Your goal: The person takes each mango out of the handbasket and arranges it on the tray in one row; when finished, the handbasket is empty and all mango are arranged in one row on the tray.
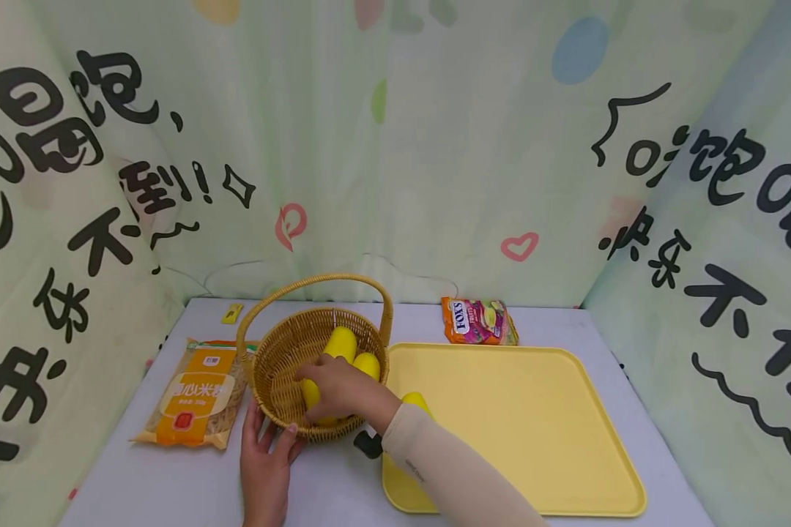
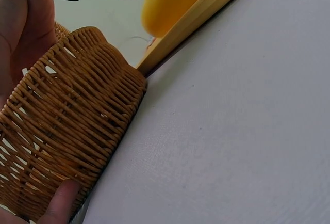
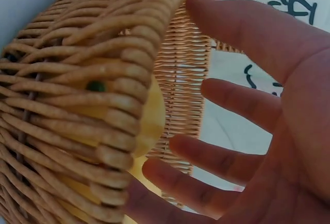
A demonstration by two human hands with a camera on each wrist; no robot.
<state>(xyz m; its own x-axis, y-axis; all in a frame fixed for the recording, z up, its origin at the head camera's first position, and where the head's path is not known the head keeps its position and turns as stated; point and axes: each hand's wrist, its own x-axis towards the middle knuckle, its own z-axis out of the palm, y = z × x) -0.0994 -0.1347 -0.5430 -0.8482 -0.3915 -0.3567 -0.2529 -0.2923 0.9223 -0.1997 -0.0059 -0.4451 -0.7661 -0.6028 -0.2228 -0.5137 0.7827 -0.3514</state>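
A wicker basket (image 1: 296, 351) with a tall arched handle stands left of the tray. Smooth, long yellow fruits (image 1: 340, 342) lie inside it, one with a green spot at its end showing through the weave in the right wrist view. My left hand (image 1: 268, 461) holds the near left side of the basket from outside, its thumb (image 2: 63, 201) on the woven wall. Over the basket's opening is my right hand (image 1: 343, 389), fingers spread and loosely bent, with nothing gripped in the right wrist view. Another yellow fruit (image 1: 416, 400) lies on the tray, partly behind my right sleeve.
A yellow tray (image 1: 521, 432) covers the table's right side. Behind it lies a purple and orange FOX'S candy bag (image 1: 480, 322). An orange and clear food packet (image 1: 194, 395) is left of the basket, with a small yellow packet (image 1: 232, 313) farther back. Printed curtains enclose the table.
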